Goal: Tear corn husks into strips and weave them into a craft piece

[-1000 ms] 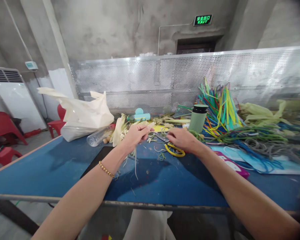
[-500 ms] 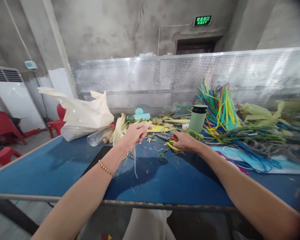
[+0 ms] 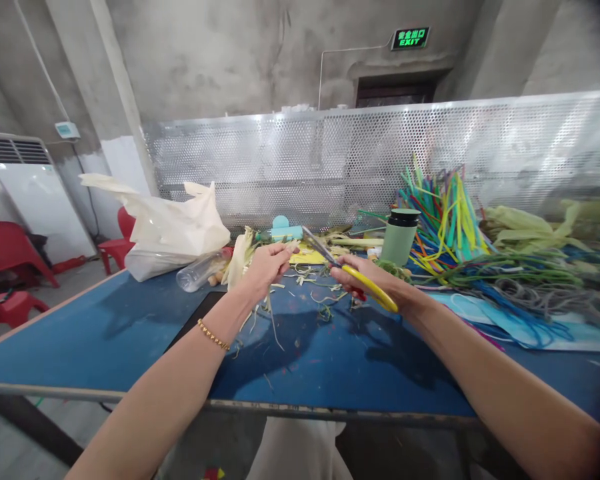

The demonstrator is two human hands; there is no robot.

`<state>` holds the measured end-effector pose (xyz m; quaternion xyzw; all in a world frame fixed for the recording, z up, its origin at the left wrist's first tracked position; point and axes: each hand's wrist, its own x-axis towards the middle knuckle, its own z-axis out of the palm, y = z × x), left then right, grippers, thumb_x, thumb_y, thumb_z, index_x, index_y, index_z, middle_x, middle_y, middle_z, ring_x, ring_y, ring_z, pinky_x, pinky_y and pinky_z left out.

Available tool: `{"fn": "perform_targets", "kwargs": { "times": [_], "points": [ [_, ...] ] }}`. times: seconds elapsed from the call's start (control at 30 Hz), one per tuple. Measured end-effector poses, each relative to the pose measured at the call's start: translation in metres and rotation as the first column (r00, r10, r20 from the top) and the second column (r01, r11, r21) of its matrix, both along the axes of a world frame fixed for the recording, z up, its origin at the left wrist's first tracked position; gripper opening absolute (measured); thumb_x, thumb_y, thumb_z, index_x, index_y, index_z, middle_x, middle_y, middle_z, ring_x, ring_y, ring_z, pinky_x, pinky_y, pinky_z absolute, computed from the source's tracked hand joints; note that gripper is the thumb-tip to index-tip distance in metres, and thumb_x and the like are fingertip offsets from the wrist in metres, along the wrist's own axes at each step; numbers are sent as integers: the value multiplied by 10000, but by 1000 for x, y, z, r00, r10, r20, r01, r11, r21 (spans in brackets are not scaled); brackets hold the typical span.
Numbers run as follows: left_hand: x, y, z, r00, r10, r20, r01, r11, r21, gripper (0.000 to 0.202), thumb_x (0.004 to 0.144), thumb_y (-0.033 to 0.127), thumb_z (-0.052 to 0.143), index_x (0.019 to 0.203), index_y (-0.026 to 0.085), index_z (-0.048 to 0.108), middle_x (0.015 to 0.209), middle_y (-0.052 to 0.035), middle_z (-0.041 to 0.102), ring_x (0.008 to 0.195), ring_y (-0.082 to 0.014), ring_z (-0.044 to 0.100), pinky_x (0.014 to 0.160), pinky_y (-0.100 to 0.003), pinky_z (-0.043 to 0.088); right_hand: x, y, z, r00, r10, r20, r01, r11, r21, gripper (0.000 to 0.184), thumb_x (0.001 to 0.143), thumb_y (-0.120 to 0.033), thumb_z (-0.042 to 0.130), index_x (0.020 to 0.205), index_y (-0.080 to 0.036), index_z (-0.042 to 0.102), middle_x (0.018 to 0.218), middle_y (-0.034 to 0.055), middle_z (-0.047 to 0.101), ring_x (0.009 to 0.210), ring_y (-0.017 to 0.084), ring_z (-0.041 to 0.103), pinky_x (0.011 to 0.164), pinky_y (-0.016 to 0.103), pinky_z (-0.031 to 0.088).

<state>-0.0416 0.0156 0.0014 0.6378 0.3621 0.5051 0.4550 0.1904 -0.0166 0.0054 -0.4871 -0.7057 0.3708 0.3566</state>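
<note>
My left hand (image 3: 269, 267) is closed in a pinch on a pale strip of corn husk (image 3: 293, 245), whose tip pokes out past the fingers. My right hand (image 3: 359, 272) grips a pair of scissors (image 3: 375, 288) with yellow and red handles. Their metal blades slant up and left, above the table and close to the left fingertips. Thin husk shreds (image 3: 274, 323) hang or lie below my left hand; which of them it holds, I cannot tell. Just behind that hand lies a bunch of pale husks (image 3: 240, 259).
On the blue table (image 3: 145, 333) stand a cream plastic bag (image 3: 175, 227), a clear bottle (image 3: 193, 275) and a green jar (image 3: 400, 237). Colourful pipe cleaners (image 3: 450, 220), tangled cords (image 3: 535, 300) and face masks (image 3: 515, 317) fill the right side. A perforated metal screen (image 3: 260, 153) borders the back.
My right hand has lifted and turned the scissors, so the blades now point up and left and the yellow handle swings toward my wrist. My left hand stays nearly in place.
</note>
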Motion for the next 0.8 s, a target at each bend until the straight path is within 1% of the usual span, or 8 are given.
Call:
{"fn": "perform_targets", "kwargs": {
  "times": [0.07, 0.13, 0.23, 0.4, 0.5, 0.7, 0.8],
  "points": [
    [1, -1, 0, 1000, -9, -5, 9, 1000, 0, 294, 810, 378, 594, 968, 134, 637, 462, 86, 353, 362, -31, 209, 391, -201, 133, -4, -1, -1, 997, -2, 71, 0, 1000, 31, 500, 694, -579, 701, 985, -189, 584, 556, -50, 515, 409, 82, 451, 363, 201, 349],
    [2, -4, 1, 1000, -24, -18, 24, 1000, 7, 303, 815, 396, 597, 960, 133, 637, 461, 85, 352, 362, -30, 213, 390, -202, 133, -9, -2, -2, 995, -17, 95, 11, 997, 71, 500, 685, -560, 712, 986, -176, 601, 533, -59, 498, 397, 79, 442, 360, 198, 340],
    [4, -8, 2, 997, -50, -52, 51, 999, 16, 301, 820, 401, 602, 940, 128, 640, 458, 77, 361, 365, -32, 240, 391, -202, 148, -14, -2, -3, 997, -26, 79, 19, 996, 89, 502, 690, -559, 701, 992, -166, 623, 493, -72, 463, 379, 75, 419, 351, 196, 324],
    [7, -9, 1, 996, -60, -65, 61, 998, 0, 221, 831, 315, 579, 936, 129, 638, 449, 74, 374, 364, -36, 244, 389, -203, 162, -16, -2, -2, 994, -38, 105, 31, 997, 72, 511, 682, -569, 704, 990, -170, 625, 474, -77, 447, 352, 73, 399, 325, 192, 308],
    [6, -8, 1, 996, -56, -64, 56, 998, 4, 217, 828, 294, 573, 955, 133, 643, 452, 72, 382, 369, -38, 248, 390, -204, 163, -16, -3, -2, 992, -51, 114, 43, 996, 72, 518, 680, -586, 696, 983, -171, 631, 464, -73, 447, 343, 76, 392, 318, 198, 302],
    [5, -6, -1, 995, -81, -57, 82, 997, 3, 236, 830, 357, 595, 916, 144, 650, 455, 73, 366, 372, -36, 229, 391, -208, 144, -19, -5, -4, 993, -57, 99, 40, 984, 173, 502, 655, -586, 712, 891, -145, 678, 441, -65, 425, 355, 65, 350, 348, 212, 272],
    [5, -6, -1, 995, -84, -56, 85, 996, 7, 251, 832, 377, 602, 901, 142, 657, 461, 70, 361, 380, -34, 231, 395, -204, 145, -16, -1, -7, 992, -77, 97, 59, 983, 173, 502, 687, -619, 663, 871, -152, 686, 463, -46, 467, 346, 80, 374, 349, 229, 287]
  ]
}}
